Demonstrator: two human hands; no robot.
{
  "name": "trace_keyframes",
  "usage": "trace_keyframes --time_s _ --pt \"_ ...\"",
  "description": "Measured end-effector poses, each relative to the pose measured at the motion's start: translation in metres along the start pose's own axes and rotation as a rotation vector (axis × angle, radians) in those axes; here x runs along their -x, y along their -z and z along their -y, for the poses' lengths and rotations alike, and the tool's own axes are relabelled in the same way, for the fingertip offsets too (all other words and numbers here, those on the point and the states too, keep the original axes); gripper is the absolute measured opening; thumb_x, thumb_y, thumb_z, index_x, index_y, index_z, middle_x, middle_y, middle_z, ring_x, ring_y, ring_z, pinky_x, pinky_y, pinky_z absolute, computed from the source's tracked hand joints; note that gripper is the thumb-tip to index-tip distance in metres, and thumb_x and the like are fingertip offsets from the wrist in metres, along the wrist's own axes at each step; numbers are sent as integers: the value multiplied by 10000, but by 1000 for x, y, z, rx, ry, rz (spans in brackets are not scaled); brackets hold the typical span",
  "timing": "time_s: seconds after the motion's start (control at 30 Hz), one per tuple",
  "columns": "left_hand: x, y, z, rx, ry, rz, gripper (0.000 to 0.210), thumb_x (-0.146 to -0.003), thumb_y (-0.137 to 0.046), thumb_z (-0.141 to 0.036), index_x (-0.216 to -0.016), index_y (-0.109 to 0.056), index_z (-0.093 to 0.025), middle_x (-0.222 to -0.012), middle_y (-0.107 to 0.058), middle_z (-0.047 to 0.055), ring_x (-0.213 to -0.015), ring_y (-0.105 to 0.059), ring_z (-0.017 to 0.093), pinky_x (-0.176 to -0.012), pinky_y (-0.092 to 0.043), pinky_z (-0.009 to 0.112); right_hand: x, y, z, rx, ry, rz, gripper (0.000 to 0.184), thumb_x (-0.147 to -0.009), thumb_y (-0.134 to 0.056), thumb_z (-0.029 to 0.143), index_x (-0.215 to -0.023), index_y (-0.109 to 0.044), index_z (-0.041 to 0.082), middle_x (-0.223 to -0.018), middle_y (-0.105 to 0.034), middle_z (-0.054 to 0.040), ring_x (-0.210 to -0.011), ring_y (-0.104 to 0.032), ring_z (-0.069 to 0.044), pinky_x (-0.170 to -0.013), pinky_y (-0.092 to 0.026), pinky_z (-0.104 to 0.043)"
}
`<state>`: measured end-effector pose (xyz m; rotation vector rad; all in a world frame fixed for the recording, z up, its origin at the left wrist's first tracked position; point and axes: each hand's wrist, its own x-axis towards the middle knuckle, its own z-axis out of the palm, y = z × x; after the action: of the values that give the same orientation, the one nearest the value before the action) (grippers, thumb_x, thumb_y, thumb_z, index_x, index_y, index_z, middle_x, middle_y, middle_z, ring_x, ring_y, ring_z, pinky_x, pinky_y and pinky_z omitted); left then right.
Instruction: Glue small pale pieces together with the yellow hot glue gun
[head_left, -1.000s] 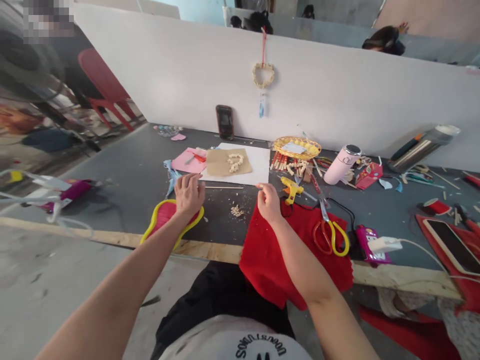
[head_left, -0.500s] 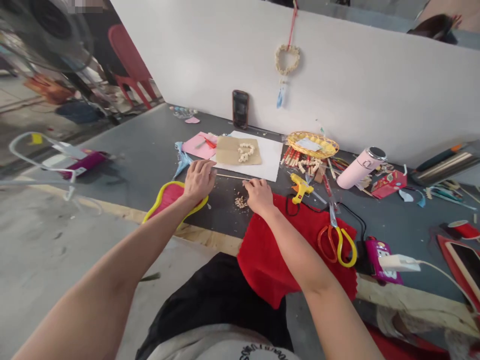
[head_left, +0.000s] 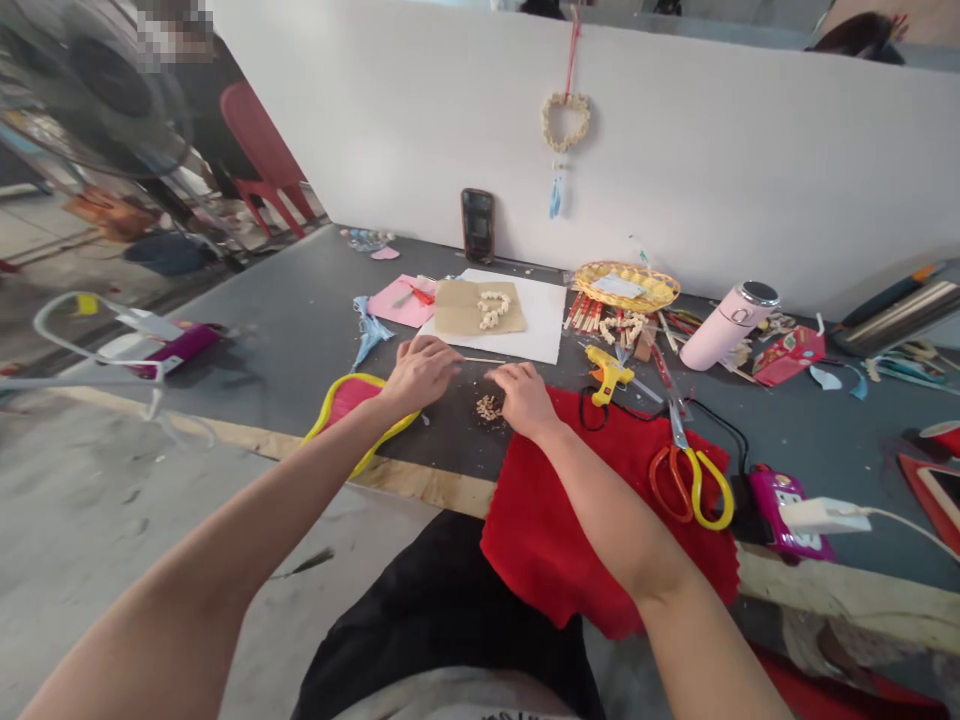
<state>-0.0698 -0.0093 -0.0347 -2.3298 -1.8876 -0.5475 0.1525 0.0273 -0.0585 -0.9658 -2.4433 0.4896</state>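
My left hand [head_left: 425, 373] lies low over the dark table, fingers stretched to the right and holding nothing I can see. Facing it, my right hand [head_left: 523, 396] has its fingers reaching left, bent a little, with nothing visible in them. Just below the gap between them is a small pile of beige bits [head_left: 489, 407]. A thin pale stick [head_left: 484, 361] lies behind the fingertips. Farther back, beige pieces form a partial heart shape [head_left: 493, 310] on brown paper [head_left: 457, 308], over a white sheet [head_left: 546, 325]. Red cloth [head_left: 551, 520] passes under my right forearm.
On the right are a yellow glue gun [head_left: 609, 372], scissors [head_left: 694, 480], a pink flask [head_left: 731, 325] and a wicker basket [head_left: 585, 290]. A yellow-edged pink pouch [head_left: 349, 397] lies under my left wrist. A phone [head_left: 478, 225] leans on the board, where a heart [head_left: 544, 125] hangs.
My left hand has moved right and slightly toward me, off the stick's left end, so the hands are closer together. The beige bits look more tightly heaped. The view has shifted slightly.
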Motion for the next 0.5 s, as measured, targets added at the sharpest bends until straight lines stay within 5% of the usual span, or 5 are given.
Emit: trace_keyframes --time_s 0.23,0.5 --pt "-6 -5 -18 9 -2 183 172 -885 -545 -324 -926 -690 -243 -1029 -731 46 -1096 -542 290 -953 -345 466 0 0 -13 -138 23 -131 390 -823 -424 -6 -1041 -710 148 -1067 -696 -96 -1048 -555 -218 -1003 -427 -358" --pt "-13 -1 -27 -53 -57 237 221 -886 -468 -245 -864 -686 -226 -972 -712 72 -1057 -543 284 -940 -331 463 -1 -2 -15 -181 43 -177 333 -828 -449 11 -971 -714 152 -1013 -716 -102 -1003 -615 -213 -984 -454 -379"
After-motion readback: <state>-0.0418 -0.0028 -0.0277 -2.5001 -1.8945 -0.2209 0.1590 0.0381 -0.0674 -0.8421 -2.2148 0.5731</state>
